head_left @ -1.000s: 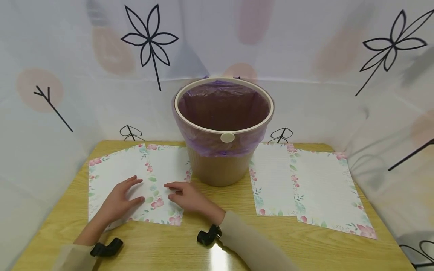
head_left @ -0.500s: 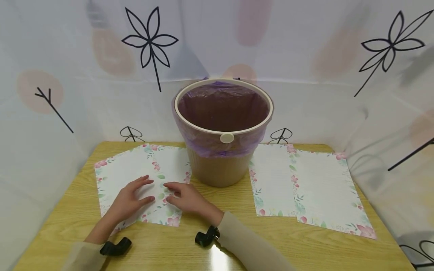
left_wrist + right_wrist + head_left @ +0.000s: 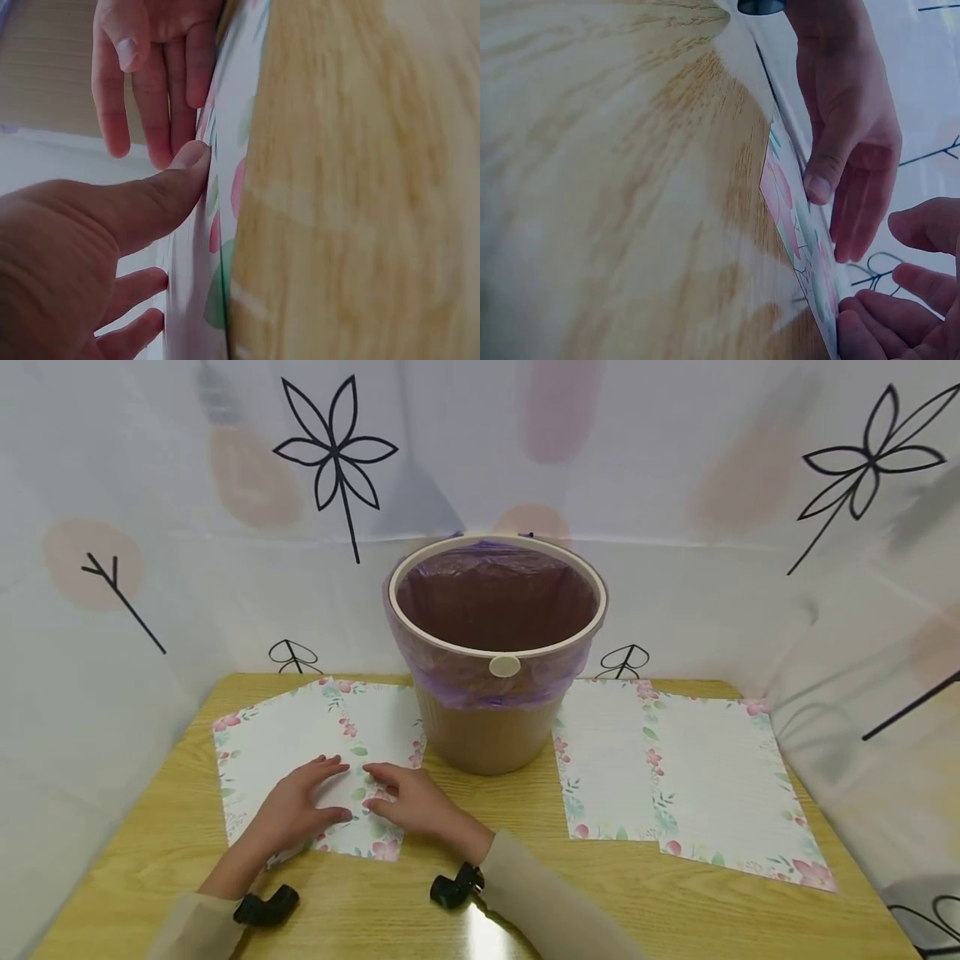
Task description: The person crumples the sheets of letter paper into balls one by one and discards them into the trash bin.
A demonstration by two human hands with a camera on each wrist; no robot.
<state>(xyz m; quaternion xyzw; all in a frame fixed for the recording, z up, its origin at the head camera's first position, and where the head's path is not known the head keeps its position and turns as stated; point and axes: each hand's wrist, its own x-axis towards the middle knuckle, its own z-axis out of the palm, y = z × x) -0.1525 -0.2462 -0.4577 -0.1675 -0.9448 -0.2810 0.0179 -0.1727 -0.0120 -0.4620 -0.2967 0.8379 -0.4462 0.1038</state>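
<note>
Clearly, the outer floral-bordered sheet (image 3: 272,739) lies right under your left grip (image 3: 298,806), thumb and fingers apart, nothing clamped, on the worktop (image 3: 360,914) left of the bin (image 3: 489,739). It overlaps the inner floral-bordered sheet (image 3: 384,714), both long axes running away from you, the outer skewed. Your right grip (image 3: 416,800), likewise parted and holding nothing, reaches over the inner one's right edge, nearer the bin; fingertip contact, can't tell.
</note>
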